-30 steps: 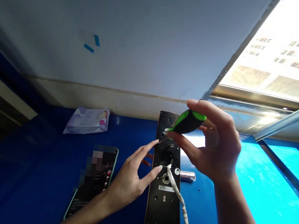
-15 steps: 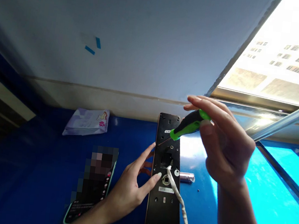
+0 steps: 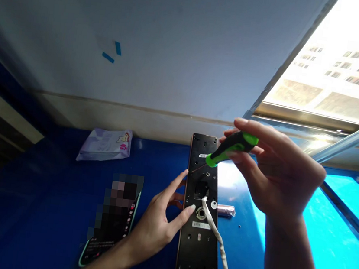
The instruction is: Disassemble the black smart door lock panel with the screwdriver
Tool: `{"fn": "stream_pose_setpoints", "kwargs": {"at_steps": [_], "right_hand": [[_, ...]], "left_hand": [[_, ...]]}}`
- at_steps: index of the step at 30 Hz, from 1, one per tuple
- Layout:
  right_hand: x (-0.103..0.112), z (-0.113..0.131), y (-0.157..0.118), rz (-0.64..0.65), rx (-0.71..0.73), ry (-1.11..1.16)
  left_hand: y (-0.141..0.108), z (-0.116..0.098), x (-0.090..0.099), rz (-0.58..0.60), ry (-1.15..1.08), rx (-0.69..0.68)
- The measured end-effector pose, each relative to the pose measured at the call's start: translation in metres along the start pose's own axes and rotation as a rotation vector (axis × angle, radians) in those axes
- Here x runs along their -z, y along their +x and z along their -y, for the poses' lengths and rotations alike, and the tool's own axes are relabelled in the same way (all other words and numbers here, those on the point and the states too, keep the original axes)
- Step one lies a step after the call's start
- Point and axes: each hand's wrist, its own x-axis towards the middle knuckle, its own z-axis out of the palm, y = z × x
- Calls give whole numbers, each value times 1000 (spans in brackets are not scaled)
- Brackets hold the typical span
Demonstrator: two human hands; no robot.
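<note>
A long black door lock panel (image 3: 197, 252) lies lengthwise on the blue table, its screw-holed face up. From an opening in it runs a white-wrapped cable (image 3: 216, 234) toward me. My left hand (image 3: 158, 221) grips the panel's left edge, thumb on the face and fingers along the side. Between the thumb and fingers of my right hand (image 3: 279, 177) is a green-and-black screwdriver (image 3: 232, 149), tilted down to the left. Its thin shaft reaches the panel's left edge, near my left index fingertip. The screw under the tip is too small to make out.
A phone (image 3: 112, 231) with a lit screen lies left of my left forearm. Behind it rests a lilac soft pack (image 3: 105, 145) by the wall. A pinkish wrapped cylinder (image 3: 226, 211) and a tiny dark screw-like piece (image 3: 239, 226) lie right of the panel. A metal bar (image 3: 350, 142) slants at right.
My right hand has shifted to the right and its fingers have rolled around the screwdriver handle. The tip and my left hand stay at the same place on the panel.
</note>
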Motion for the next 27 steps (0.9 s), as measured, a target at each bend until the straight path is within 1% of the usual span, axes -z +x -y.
{"fn": "stream_pose_setpoints", "kwargs": {"at_steps": [1, 2, 3, 6, 7, 8, 9, 13, 16, 20, 27], "right_hand": [[0, 0, 0, -47, 21, -67], [0, 0, 0, -66, 29, -111], [0, 0, 0, -51, 21, -117], [-1, 0, -1, 102, -58, 41], [-2, 0, -2, 130, -75, 86], [-3, 0, -2, 127, -81, 103], [-4, 0, -3, 96, -76, 93], [-7, -3, -3, -93, -32, 5], [-7, -2, -2, -167, -44, -11], [-4, 2, -2, -186, -39, -40], [-8, -1, -4, -132, -25, -59]], "left_hand": [[0, 0, 0, 1, 2, 1], [0, 0, 0, 1, 4, 1], [0, 0, 0, 3, 5, 1], [0, -1, 0, 6, 2, 0], [1, -1, 0, 6, -1, -1], [1, -1, 0, 7, -4, -1], [1, -1, 1, 8, -8, 0], [0, -1, 1, 14, -16, -1], [0, 1, 1, 8, -5, -7], [1, 1, 1, 3, 15, -14], [1, 1, 3, 2, 44, -5]]}}
